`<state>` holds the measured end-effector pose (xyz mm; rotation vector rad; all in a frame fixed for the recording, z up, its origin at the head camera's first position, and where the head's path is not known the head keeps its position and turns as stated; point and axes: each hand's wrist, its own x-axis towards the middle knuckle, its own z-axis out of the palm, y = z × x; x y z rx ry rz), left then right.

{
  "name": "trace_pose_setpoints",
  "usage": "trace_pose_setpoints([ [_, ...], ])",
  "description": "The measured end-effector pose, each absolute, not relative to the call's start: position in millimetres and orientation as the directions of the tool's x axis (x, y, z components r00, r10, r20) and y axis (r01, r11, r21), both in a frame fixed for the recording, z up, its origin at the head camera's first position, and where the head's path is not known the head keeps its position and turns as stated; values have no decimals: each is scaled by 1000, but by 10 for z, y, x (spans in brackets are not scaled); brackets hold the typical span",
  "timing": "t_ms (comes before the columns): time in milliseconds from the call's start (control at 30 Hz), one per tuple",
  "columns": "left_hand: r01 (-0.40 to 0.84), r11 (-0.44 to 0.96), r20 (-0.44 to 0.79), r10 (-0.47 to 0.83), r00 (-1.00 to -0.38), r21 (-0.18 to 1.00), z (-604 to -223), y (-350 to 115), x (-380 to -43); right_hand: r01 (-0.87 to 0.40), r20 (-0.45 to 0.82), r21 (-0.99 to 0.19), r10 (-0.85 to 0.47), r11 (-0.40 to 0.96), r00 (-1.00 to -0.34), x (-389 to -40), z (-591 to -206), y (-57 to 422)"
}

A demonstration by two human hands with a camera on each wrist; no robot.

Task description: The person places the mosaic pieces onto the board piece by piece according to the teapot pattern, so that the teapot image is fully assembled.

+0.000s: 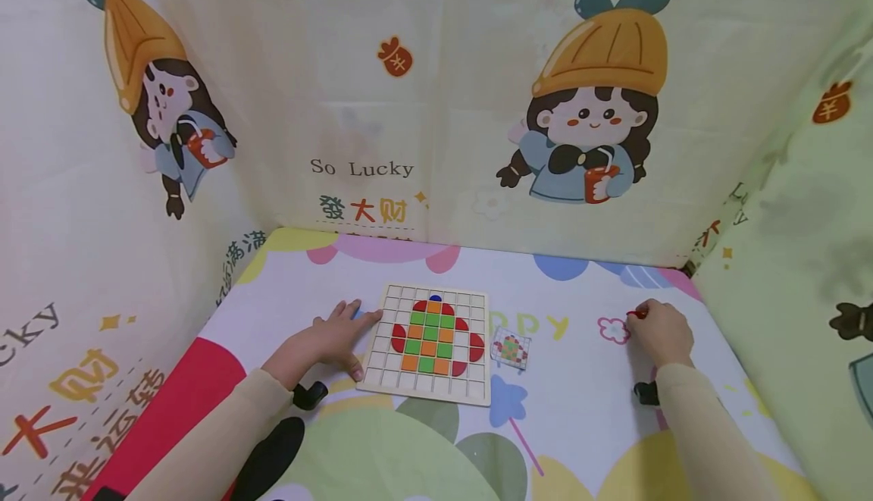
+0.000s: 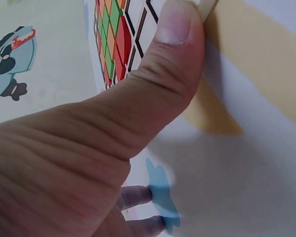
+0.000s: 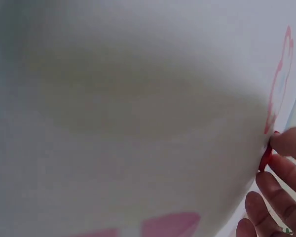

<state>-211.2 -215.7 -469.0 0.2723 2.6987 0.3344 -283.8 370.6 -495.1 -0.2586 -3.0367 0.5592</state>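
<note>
A square wooden grid board (image 1: 470, 387) lies on the table, filled in its middle with green, orange and red pieces and a blue one at the top. My left hand (image 1: 334, 336) is spread along its left side, the index finger at the edge and the thumb (image 2: 180, 29) against the near left corner. Well to the right of the board, my right hand (image 1: 661, 332) pinches a small red piece (image 3: 266, 157) between thumb and fingers, low over the tabletop. The fingers partly cover that piece. A small pattern card (image 1: 511, 349) showing a similar coloured design lies just right of the board.
The printed tablecloth (image 1: 573, 402) has flowers, a star wand and letters. Patterned cloth walls (image 1: 464, 107) enclose the table at the back and both sides. Black wrist straps (image 1: 310, 396) show under both forearms.
</note>
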Motion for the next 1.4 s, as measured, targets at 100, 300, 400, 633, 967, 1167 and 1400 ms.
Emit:
trace_pose_setpoints([
  [100, 142, 951, -368, 241, -898, 275, -4671, -2149, -2106, 147, -32, -351, 146, 925, -989, -2853, -4916, 3678],
  [300, 141, 951, -371, 239, -897, 274, -4648, -2139, -2102, 100, -90, -331, 74, 938, -993, -2862, -4846, 3516],
  [400, 138, 952, -375, 238, -896, 274, -4653, -2136, -2102, 68, -88, -318, 42, 946, -995, -2891, -4839, 3386],
  [633, 151, 951, -367, 246, -897, 269, -4648, -2135, -2099, -84, 21, -333, -82, 939, -996, -2971, -4822, 3006],
  [967, 145, 953, -367, 239, -899, 266, -4657, -2133, -2103, -233, 93, -256, -216, 938, -972, -3001, -4712, 2409],
  [1167, 147, 953, -366, 240, -899, 265, -4638, -2130, -2091, -298, 128, -254, -273, 920, -953, -2987, -4700, 2055],
  [1400, 140, 953, -367, 236, -900, 269, -4645, -2136, -2094, -395, 169, -232, -363, 889, -916, -2919, -4701, 1596],
])
